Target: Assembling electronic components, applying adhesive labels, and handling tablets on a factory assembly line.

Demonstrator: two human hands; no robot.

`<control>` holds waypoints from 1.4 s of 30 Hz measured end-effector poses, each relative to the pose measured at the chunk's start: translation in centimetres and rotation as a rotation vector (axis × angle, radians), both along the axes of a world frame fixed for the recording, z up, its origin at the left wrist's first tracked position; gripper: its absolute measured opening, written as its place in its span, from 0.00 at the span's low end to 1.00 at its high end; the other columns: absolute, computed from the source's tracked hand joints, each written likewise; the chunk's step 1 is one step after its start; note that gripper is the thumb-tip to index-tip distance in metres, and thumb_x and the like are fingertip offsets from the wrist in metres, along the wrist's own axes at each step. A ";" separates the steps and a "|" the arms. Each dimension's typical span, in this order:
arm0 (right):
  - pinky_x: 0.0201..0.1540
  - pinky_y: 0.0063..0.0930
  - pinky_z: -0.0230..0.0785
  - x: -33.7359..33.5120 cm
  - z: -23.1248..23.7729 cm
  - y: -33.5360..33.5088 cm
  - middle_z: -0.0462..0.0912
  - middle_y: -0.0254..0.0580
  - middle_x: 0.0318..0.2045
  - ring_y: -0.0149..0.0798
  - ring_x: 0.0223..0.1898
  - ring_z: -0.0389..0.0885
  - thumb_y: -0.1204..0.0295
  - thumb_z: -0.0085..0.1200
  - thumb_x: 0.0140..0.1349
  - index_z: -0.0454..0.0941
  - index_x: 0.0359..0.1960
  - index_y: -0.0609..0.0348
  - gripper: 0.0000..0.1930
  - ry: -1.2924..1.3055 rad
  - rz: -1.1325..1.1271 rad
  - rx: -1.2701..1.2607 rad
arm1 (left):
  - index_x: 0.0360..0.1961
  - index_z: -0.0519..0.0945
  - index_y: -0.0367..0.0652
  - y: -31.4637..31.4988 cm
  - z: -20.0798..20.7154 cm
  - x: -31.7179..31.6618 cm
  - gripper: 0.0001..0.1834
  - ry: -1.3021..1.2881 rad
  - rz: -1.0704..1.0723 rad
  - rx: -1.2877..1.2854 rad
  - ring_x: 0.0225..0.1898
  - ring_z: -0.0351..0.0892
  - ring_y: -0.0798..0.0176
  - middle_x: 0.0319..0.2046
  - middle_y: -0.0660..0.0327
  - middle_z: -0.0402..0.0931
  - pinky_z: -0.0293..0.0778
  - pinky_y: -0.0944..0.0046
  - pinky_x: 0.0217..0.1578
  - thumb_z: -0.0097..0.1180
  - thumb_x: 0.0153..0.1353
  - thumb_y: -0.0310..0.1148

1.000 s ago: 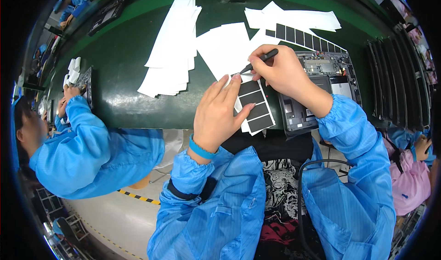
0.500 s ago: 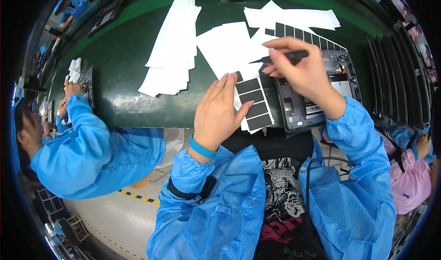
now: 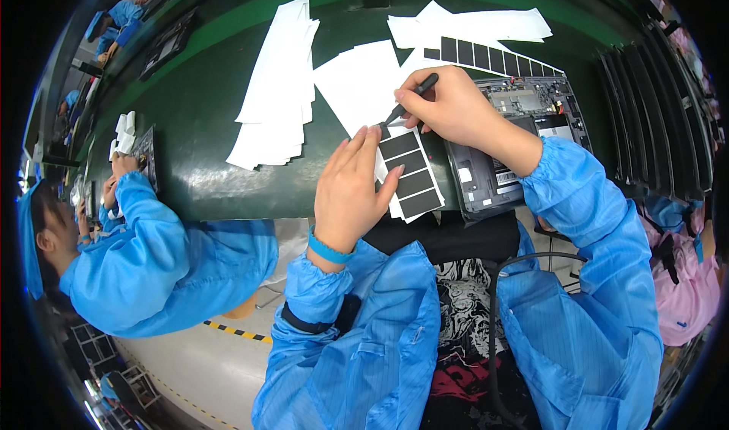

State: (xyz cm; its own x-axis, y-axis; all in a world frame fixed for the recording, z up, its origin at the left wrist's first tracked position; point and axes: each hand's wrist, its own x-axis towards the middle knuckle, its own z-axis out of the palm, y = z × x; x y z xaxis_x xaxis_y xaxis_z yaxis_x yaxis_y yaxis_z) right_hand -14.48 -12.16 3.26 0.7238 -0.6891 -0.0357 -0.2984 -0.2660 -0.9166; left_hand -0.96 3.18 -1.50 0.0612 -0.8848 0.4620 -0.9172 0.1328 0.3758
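Note:
My left hand (image 3: 348, 185) lies flat with its fingers stretched out, pressing on a white sheet of black rectangular stickers (image 3: 415, 182). It covers the sheet's left side. My right hand (image 3: 448, 107) grips black tweezers (image 3: 422, 88), their tip down at the uppermost sticker, close to my left fingertips. To the right of the sticker sheet, under my right forearm, is an opened laptop chassis (image 3: 478, 179) with bare boards and a battery; the forearm hides part of it. Beyond the sticker sheet, white sheets (image 3: 355, 80) lie fanned out.
A second strip of black stickers (image 3: 486, 55) lies behind the chassis. White paper strips (image 3: 277, 73) are stacked left of centre. Dark panels (image 3: 653, 118) stand in a row at the right. At the left, a co-worker in a blue smock (image 3: 129, 255) works at the same green bench (image 3: 205, 126).
My right hand has come left and down, bringing the tweezers' tip to the top sticker beside my left fingers. My left hand still presses on the sheet. The view has shifted slightly.

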 end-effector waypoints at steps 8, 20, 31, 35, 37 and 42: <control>0.31 0.23 0.76 -0.5 -0.8 1.2 0.85 0.48 0.28 0.35 0.29 0.87 0.71 0.54 0.62 0.81 0.42 0.69 0.13 -0.173 -0.036 -0.056 | 0.55 0.71 0.28 -0.1 -0.2 0.1 0.29 0.039 0.026 -0.007 0.50 0.78 0.47 0.48 0.51 0.79 0.72 0.52 0.55 0.62 0.56 0.34; 0.31 0.21 0.78 -6.9 3.4 -0.2 0.82 0.45 0.33 0.36 0.33 0.86 0.70 0.52 0.67 0.77 0.42 0.70 0.12 -0.357 -0.150 0.007 | 0.54 0.73 0.31 0.0 0.1 0.0 0.24 0.098 0.061 -0.014 0.53 0.77 0.48 0.48 0.50 0.79 0.72 0.56 0.52 0.61 0.56 0.30; 0.24 0.21 0.75 -0.7 0.4 0.3 0.81 0.42 0.22 0.31 0.26 0.84 0.65 0.54 0.65 0.77 0.33 0.68 0.14 -0.020 -0.035 -0.018 | 0.54 0.74 0.31 -0.2 0.0 -0.4 0.24 0.119 0.049 -0.013 0.51 0.78 0.47 0.48 0.50 0.79 0.73 0.57 0.51 0.60 0.56 0.30; 0.19 0.20 0.72 -0.5 -0.4 0.2 0.81 0.41 0.21 0.31 0.26 0.85 0.65 0.54 0.65 0.77 0.33 0.68 0.14 -0.021 -0.022 -0.079 | 0.52 0.75 0.33 -0.4 -0.4 -0.2 0.23 0.113 0.033 -0.038 0.50 0.77 0.45 0.47 0.47 0.78 0.74 0.54 0.49 0.61 0.56 0.32; 0.19 0.20 0.72 -0.4 -0.2 0.4 0.82 0.41 0.22 0.32 0.27 0.85 0.66 0.54 0.64 0.78 0.34 0.68 0.13 -0.008 -0.037 -0.079 | 0.52 0.75 0.34 -0.3 -0.4 -0.1 0.23 0.105 0.023 -0.042 0.50 0.77 0.45 0.48 0.47 0.78 0.74 0.54 0.49 0.61 0.55 0.32; 0.21 0.21 0.73 0.3 0.2 1.0 0.83 0.45 0.24 0.32 0.27 0.86 0.69 0.54 0.63 0.80 0.39 0.70 0.13 -0.020 -0.026 -0.118 | 0.54 0.73 0.30 0.0 -0.2 0.2 0.25 0.081 0.027 -0.022 0.52 0.77 0.47 0.48 0.50 0.79 0.72 0.56 0.51 0.61 0.57 0.31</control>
State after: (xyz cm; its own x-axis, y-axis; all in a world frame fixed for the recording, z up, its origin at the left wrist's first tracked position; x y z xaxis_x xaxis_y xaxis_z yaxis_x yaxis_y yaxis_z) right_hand -14.21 -11.15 3.42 0.7052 -0.7064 0.0611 -0.2883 -0.3644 -0.8855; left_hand -0.79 3.14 -1.66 0.1228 -0.8721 0.4736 -0.8870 0.1176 0.4466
